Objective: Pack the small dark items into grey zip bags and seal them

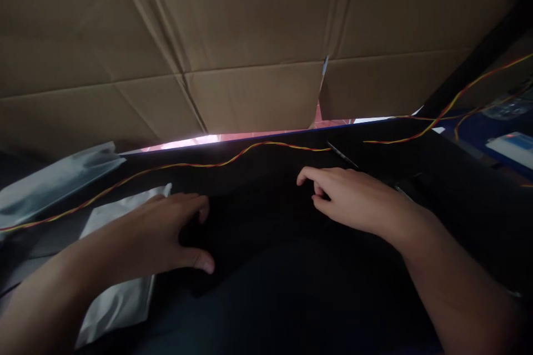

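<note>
My left hand [169, 233] hovers above a dark surface with its thumb spread well away from its bent fingers, holding nothing. Beneath its wrist and knuckles lies a whitish pouch [125, 305], partly covered by the forearm. My right hand [343, 197] is over the same surface, index finger hooked forward, thumb a little apart, and nothing visible in its grasp. Just beyond its knuckles is a flat black object [353, 150] with a bright thin edge, too dark to name. A twisted red and yellow wire [241, 158] runs across behind both hands.
Brown cardboard [250, 28] with creases stands upright along the back. A crumpled translucent plastic bag [62, 180] lies at the left. On the right, a white box-like item [514, 147] sits on a blue surface, with clear plastic [510, 106] behind it.
</note>
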Motion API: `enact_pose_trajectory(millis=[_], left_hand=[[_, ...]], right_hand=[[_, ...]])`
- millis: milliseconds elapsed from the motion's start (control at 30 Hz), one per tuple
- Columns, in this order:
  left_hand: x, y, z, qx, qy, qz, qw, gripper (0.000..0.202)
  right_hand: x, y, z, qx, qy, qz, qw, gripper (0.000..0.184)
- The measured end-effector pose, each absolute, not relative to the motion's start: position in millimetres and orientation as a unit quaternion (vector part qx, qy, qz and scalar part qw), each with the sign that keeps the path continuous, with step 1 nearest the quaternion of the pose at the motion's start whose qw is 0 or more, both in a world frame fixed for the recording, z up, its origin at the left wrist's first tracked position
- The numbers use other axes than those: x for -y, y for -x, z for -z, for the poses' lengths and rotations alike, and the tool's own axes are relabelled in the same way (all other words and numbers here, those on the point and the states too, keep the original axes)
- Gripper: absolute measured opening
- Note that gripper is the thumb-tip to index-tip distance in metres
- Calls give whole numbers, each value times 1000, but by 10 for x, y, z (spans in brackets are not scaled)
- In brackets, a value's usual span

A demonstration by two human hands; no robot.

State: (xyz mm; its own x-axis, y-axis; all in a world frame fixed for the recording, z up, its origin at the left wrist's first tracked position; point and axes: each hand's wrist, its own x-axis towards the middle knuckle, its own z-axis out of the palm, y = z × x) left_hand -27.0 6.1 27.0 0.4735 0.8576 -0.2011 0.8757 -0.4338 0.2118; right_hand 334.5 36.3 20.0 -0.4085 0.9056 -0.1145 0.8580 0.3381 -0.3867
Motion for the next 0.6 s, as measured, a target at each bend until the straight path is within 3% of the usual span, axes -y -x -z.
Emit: enact_pose_trajectory(millis=[233,333,500,600], left_hand=[[-139,159,-221,-462,-880,-36,103,31],[-74,170,-250,-450,-883,-18,132,32],[81,203,-328,-456,-874,-2,166,70],[102,171,-386,-433,-884,-27,173,54]], right_hand=[[-346,-3193,-252,876,415,-191,156,23],[-327,-3160,-280,873,391,-273,100,11],[-266,-3223,-358,823,391,-409,-50,21],[-242,-3223,-396,810,390,-425,-104,23]])
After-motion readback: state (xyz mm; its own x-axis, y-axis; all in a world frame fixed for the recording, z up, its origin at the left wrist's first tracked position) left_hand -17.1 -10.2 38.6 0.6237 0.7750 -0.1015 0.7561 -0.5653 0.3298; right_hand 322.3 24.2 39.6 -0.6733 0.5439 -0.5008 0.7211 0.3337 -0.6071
